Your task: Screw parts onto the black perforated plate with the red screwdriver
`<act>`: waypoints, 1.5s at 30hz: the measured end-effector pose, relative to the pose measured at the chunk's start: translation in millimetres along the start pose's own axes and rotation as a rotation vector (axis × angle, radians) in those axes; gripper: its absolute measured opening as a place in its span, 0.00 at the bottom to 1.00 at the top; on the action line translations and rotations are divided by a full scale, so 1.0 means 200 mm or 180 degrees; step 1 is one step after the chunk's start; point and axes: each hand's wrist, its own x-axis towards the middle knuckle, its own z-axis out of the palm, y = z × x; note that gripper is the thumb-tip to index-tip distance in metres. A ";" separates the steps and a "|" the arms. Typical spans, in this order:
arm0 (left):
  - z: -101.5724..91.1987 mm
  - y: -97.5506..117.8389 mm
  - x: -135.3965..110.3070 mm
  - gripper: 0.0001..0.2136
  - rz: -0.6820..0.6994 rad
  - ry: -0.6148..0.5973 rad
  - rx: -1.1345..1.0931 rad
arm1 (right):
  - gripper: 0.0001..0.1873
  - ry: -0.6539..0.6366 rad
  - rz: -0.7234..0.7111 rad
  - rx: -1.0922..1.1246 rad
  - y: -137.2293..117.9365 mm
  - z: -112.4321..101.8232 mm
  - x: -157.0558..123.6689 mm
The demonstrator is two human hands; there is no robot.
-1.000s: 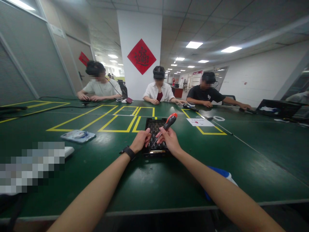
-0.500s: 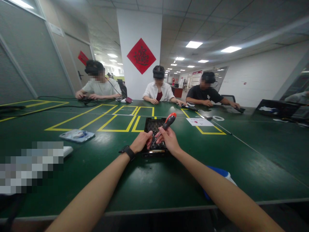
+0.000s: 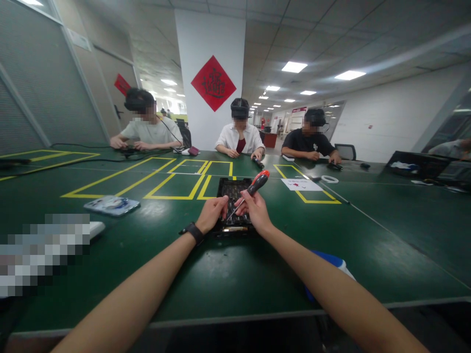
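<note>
My right hand (image 3: pixel 257 212) grips a screwdriver (image 3: pixel 258 182) with a black handle and an orange-red end. Its handle tilts up to the right, and its thin shaft slants down left into an open black case (image 3: pixel 237 188). Several small dark pieces lie in the case, too blurred to name. My left hand (image 3: pixel 212 214), with a dark band at the wrist, is closed over the case's left side. Its curled fingers are close to the screwdriver's tip, and what they hold, if anything, is hidden. A small bright strip shows on the case's near wall.
Yellow tape rectangles mark the green table (image 3: pixel 176 304). Left lies a phone-like flat object (image 3: pixel 112 205); a blue-and-white object (image 3: pixel 333 262) is partly under my right forearm. Beyond are a paper sheet (image 3: pixel 300 185) and a tape roll (image 3: pixel 329 179). Three people sit opposite.
The screwdriver's tip stays low in the case, and my hands hold nearly the same pose. The whole view has shifted slightly. Across the table, two people have drawn their outstretched hands in.
</note>
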 end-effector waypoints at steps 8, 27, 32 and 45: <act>-0.03 -0.01 -0.02 0.15 -0.0047 -0.0452 -0.0004 | 0.15 -0.0009 0.0015 0.0069 0.02 -0.01 0.01; -0.06 -0.02 0.00 0.14 -0.0192 -0.1276 -0.0529 | 0.16 -0.0179 0.0149 0.0305 0.00 -0.01 0.00; -0.06 -0.03 0.01 0.14 -0.0302 -0.1011 -0.0514 | 0.15 -0.0244 0.0095 0.0261 0.01 -0.01 0.01; -0.06 0.00 0.00 0.14 -0.0296 -0.1207 -0.0724 | 0.15 -0.0259 0.0154 0.0309 0.01 -0.01 0.01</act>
